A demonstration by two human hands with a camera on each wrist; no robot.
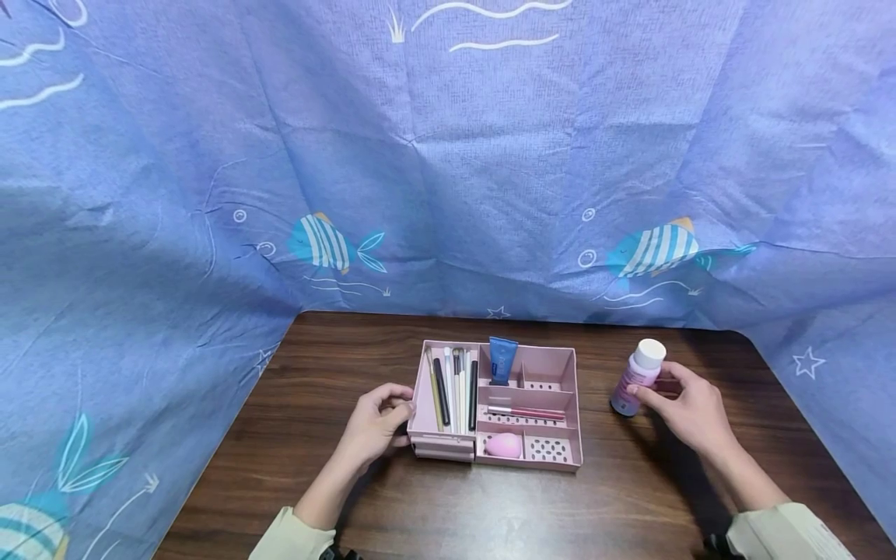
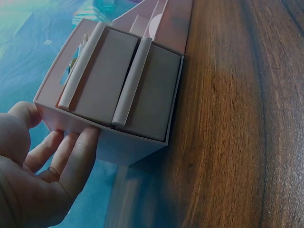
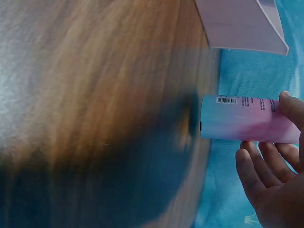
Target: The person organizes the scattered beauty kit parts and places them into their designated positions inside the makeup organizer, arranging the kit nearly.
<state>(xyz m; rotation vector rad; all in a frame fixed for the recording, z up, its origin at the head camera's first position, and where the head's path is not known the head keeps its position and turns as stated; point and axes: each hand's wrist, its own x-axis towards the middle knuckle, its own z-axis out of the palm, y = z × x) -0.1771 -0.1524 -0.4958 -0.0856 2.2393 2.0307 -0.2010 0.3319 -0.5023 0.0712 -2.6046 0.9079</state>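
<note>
My right hand (image 1: 693, 408) grips a pink-to-blue bottle (image 3: 237, 118) with a white cap (image 1: 650, 353), thumb on one side and fingers on the other. It is tilted a little, its base close over the tabletop, right of a pink desk organizer (image 1: 570, 465). Against the organizer's left wall rest the fingers of my left hand (image 1: 378, 424), fairly straight, with the thumb tip at the upper edge. Two small drawers (image 2: 107, 76) face front below the brush compartment. Inside are several makeup brushes (image 1: 458, 389), a blue tube (image 1: 502, 359), red-pink slim sticks (image 1: 532, 413) and a pink makeup sponge (image 1: 504, 445).
The organizer stands near the middle of a dark wooden table (image 1: 518, 513). Its back right and front right compartments show bare perforated floors. A blue cloth (image 1: 448, 194) with fish prints hangs behind the table and along its sides.
</note>
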